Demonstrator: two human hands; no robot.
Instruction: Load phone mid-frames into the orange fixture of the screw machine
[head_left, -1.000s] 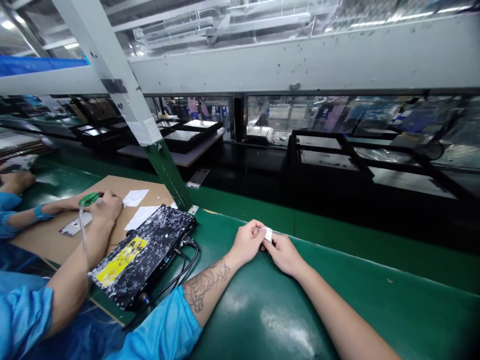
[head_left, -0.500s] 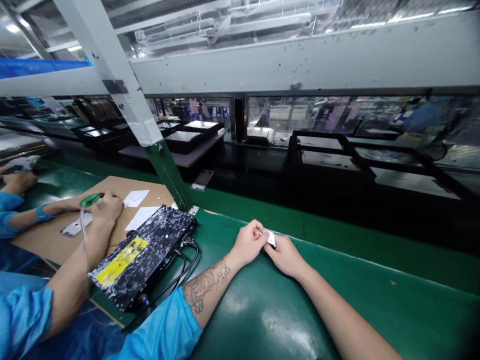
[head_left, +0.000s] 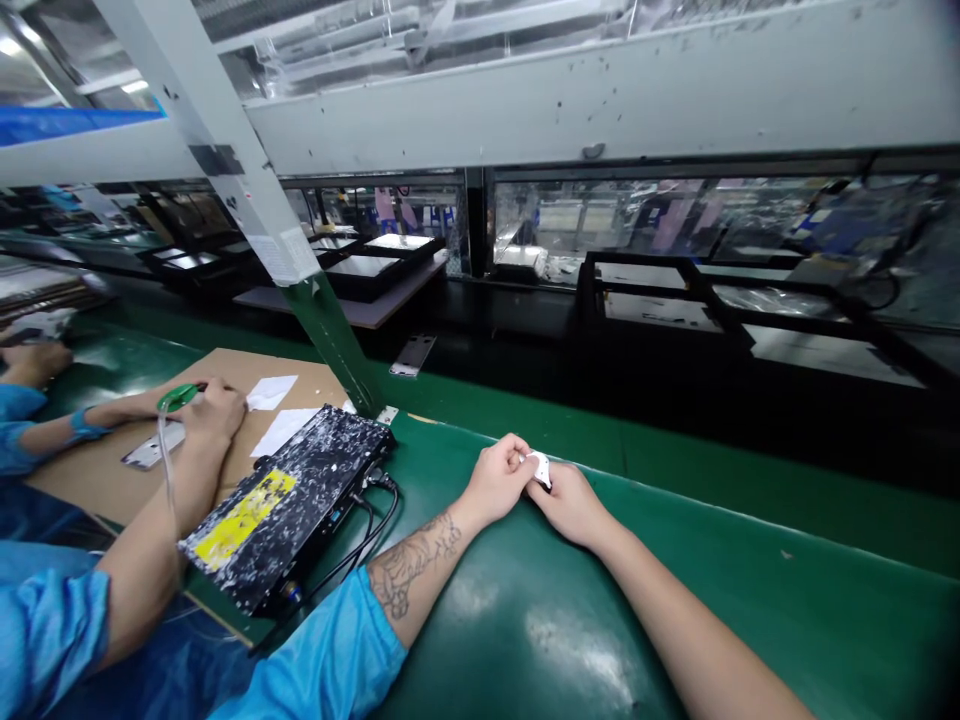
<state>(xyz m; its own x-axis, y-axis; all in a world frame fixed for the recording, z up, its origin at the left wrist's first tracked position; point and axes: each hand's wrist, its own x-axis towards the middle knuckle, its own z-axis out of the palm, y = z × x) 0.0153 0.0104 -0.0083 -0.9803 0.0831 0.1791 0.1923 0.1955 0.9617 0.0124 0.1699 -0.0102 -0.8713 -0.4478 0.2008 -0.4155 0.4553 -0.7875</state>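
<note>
both hands meeting near the far edge of the green belt [head_left: 675,620]. left hand [head_left: 496,482] and right hand [head_left: 571,505] pinching a small white piece [head_left: 539,466] between fingertips; keeping wrists resting on the belt looks steadiest.

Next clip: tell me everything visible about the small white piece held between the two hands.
The white piece is small, thin and flat-looking, perhaps tape or a label; its material is too small to tell. It is pinched between the left hand and the right hand, mostly hidden by fingers, just above the green belt. Only the hands touch it.
</note>
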